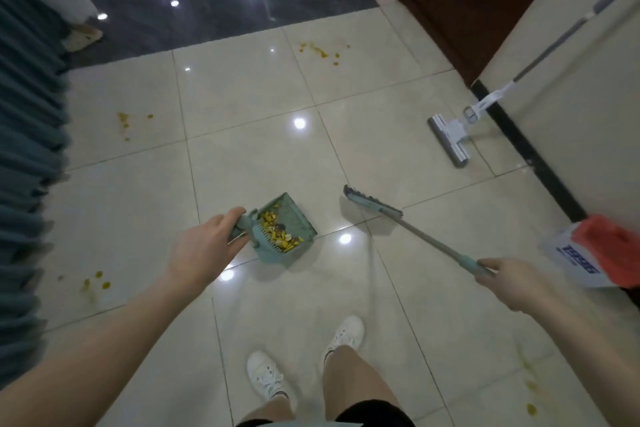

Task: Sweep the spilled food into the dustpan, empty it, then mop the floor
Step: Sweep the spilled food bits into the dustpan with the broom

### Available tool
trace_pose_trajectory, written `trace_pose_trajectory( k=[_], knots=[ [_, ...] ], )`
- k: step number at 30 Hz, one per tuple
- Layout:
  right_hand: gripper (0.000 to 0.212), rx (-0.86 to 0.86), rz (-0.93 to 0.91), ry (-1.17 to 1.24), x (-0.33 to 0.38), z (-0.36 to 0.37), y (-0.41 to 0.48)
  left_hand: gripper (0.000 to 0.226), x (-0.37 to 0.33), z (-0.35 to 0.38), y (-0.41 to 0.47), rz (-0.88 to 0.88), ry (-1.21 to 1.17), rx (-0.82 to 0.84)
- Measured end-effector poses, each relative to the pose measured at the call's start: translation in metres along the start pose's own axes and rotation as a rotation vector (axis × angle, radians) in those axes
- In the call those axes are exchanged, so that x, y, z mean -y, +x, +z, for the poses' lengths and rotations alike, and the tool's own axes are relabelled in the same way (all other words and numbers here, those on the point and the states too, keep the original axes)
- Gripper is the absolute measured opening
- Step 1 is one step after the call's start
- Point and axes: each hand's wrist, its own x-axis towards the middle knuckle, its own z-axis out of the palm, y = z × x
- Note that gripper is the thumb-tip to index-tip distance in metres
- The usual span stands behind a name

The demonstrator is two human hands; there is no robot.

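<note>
My left hand [204,246] grips the handle of a teal dustpan [298,218] held over the pale tile floor. Yellow food bits [277,236] lie heaped in the pan near its comb edge. My right hand [512,282] holds the grey and teal handle of a broom [372,203], whose head sits to the right of the dustpan, apart from it. Yellow stains [320,51] mark the floor far ahead, with more stains at the left [124,121], lower left [95,281] and lower right [530,409]. A white flat mop [450,140] leans on the right wall.
A teal curtain [27,149] hangs along the left side. A box lined with a red bag [602,253] stands by the right wall. A dark wooden door [478,3] is at the far right. My white shoes [266,374] stand on the tiles below.
</note>
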Motion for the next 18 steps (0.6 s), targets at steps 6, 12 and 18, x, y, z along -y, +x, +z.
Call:
trace_pose_trajectory(
  k=[6,12,18],
  knots=[
    [0.036,-0.017,0.115,0.222,-0.092,-0.035,0.0,0.031,-0.105,-0.013,0.094,0.211,0.085,-0.012],
    [0.037,-0.104,0.233,0.394,-0.169,-0.067,-0.035,0.027,-0.221,-0.022,0.168,0.496,0.094,-0.079],
    [0.039,-0.229,0.405,0.51,-0.222,-0.08,-0.074,0.028,-0.341,-0.038,0.228,0.768,0.058,-0.142]
  ],
)
